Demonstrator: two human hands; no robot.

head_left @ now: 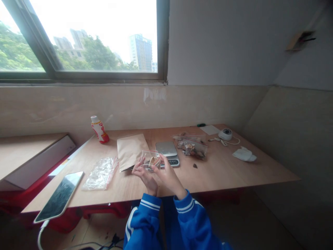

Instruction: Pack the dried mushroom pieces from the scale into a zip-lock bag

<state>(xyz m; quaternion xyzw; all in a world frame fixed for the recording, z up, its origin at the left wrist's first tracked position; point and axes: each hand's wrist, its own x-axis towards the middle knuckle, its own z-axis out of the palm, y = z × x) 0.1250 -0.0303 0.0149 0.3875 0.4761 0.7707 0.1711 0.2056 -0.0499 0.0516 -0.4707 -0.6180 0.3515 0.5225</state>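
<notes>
Between both hands is a small clear zip bag [147, 156] with pale, tan pieces inside. My left hand [144, 175] has its fingers closed around the bag's left side and underneath. On the other side, my right hand [166, 173] pinches the bag near the pale pieces; whether its fingers reach inside cannot be made out. Just behind the hands stands a kitchen scale [166, 149] with a metal plate and a dark display. A brown paper bag [131, 149] lies flat to the left of the scale. Filled clear zip bags [195, 148] sit right of it, with a small dark piece [195, 166] in front.
Flat clear bags [100, 173] and a phone on a cable [61, 196] lie at the left. A red-and-white bottle [99, 130] stands at the back. On the right are a white round camera [225, 134], a crumpled white tissue [244, 154] and a white sheet [209, 130].
</notes>
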